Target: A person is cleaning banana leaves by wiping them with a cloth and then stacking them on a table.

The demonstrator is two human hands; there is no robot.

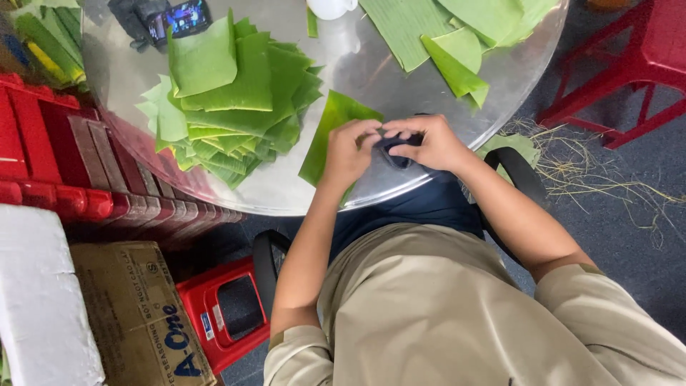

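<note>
My left hand and my right hand meet at the near edge of a round shiny metal table. Between their fingers they pinch a small dark cloth. Under my left hand lies a single green banana-leaf piece, reaching from the table edge towards the middle. A tall pile of cut leaf squares sits to the left of my hands. More large leaf pieces lie at the table's far right.
A phone and a white cup stand at the table's far side. Red plastic crates, a cardboard box, a white foam block and a red stool crowd the left. Another red stool and loose straw are right.
</note>
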